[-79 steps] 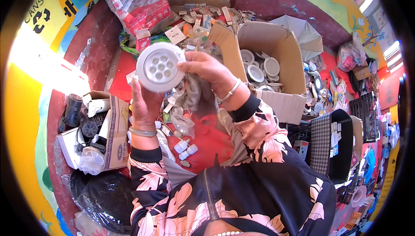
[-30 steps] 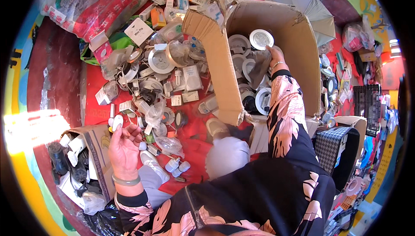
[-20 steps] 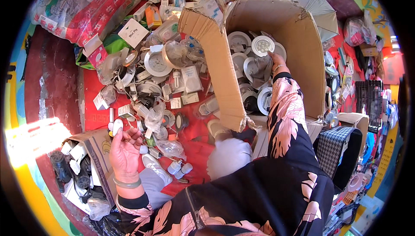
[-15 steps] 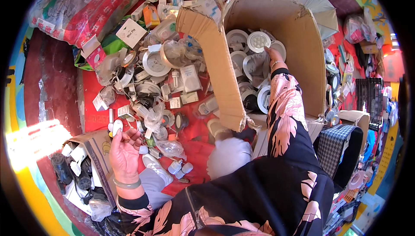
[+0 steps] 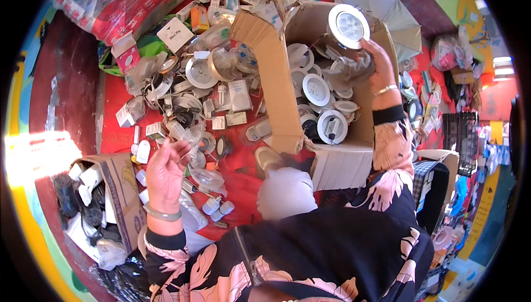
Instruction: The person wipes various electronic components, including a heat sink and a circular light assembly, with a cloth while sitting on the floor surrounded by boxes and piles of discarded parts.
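Observation:
Gripped by its rim, a round white LED downlight (image 5: 349,27) is up above the cardboard box (image 5: 282,102) in my right hand (image 5: 380,65). A dark, crumpled plastic wrapper (image 5: 354,70) hangs just below it by my fingers. Inside the box lie several more white downlights (image 5: 316,90), heaped at different tilts. My left hand (image 5: 168,172) is raised at the left with fingers loosely bent and apart, and nothing shows in it. Below and beyond that hand spread loose lamps and small bulbs on the red cloth.
A pile of lamps, wrappers and small boxes (image 5: 202,73) covers the red cloth (image 5: 238,163) left of the box. Near my left arm stands a carton of black and white fittings (image 5: 119,197). Behind the box is a grey umbrella (image 5: 381,17); a black crate (image 5: 460,141) stands right.
My right hand has lifted the downlight out of the box, up and to the right. The wrapper has come up with it. My left hand has moved slightly.

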`<state>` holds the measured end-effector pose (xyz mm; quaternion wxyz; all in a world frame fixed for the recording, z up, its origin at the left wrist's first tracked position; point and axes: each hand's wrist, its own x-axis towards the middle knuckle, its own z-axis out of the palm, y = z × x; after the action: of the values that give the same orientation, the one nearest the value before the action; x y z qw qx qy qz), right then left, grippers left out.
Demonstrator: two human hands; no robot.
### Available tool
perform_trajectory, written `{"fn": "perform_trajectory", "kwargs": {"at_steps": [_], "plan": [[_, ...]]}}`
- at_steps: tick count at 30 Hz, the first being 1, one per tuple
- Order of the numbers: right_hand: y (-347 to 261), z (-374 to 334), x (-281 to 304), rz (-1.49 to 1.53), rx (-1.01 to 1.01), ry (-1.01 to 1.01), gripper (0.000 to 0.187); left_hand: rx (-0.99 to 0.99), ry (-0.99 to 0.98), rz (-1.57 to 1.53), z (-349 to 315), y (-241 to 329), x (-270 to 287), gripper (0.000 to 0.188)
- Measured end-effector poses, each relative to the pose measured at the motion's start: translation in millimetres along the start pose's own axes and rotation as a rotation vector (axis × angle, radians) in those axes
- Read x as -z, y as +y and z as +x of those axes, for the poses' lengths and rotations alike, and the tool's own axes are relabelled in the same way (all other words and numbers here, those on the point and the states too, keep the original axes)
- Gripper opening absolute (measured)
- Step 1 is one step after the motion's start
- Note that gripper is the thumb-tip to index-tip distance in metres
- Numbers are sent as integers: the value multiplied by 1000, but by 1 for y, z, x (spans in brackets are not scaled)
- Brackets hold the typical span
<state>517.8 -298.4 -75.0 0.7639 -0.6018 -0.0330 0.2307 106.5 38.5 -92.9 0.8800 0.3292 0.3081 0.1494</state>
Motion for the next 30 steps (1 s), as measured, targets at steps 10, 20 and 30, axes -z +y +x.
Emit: {"fn": "perform_trajectory", "kwargs": {"at_steps": [10, 20, 30], "plan": [[-120, -195, -175, -192, 297, -360, 28, 306, -184, -187, -25, -61, -40, 72], [-82, -364, -187, -128, -66, -582, 38, -96, -311, -645, -122, -48, -44, 51], [-11, -428, -117, -470, -620, -697, 37, -189, -430, -273, -176, -36, -16, 40]]}}
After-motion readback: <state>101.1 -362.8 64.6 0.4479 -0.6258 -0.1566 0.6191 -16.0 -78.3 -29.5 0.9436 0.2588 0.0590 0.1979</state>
